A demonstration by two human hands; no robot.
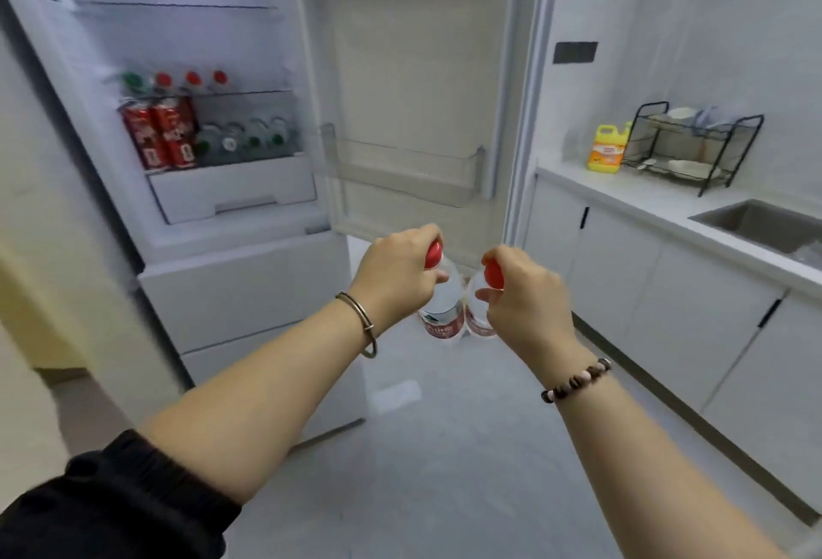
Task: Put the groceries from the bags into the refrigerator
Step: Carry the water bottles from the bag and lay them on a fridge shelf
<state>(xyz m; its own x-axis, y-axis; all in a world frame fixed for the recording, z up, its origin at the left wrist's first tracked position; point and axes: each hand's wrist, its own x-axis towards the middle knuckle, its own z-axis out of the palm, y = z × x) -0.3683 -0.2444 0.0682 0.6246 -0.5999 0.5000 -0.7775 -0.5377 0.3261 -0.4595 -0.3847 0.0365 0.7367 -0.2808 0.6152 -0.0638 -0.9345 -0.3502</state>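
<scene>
Left hand (398,276), middle of the frame: fingers curled tight round the neck of the left bottle (445,298), thumb tucked under its red cap (433,254). Right hand (525,300) mirrors it just beside, fingers and thumb pinched round the top of the right bottle (478,316), its own red top (493,274) poking out of the grip. Both bottles are clear with red labels, hang upright from the hands and touch or nearly touch each other, above the grey floor (445,447). A metal bangle (361,329) rides the left wrist, a beaded bracelet (576,380) the right, and a black sleeve (111,505) fills the lower left corner.

Beyond the hands, the refrigerator (249,287) stands open across the left of the frame. Inside it, red cola cans (158,136) stand on a shelf beside bottles lying on their sides (249,140), and more capped bottles (191,80) stand on the glass shelf above. Its door (422,82) is swung wide in the upper middle, a clear door bin (400,176) directly above the hands.

On the right runs a white counter (645,198) carrying a yellow jug (606,149), a black dish rack (694,145) and a sink (765,220).
</scene>
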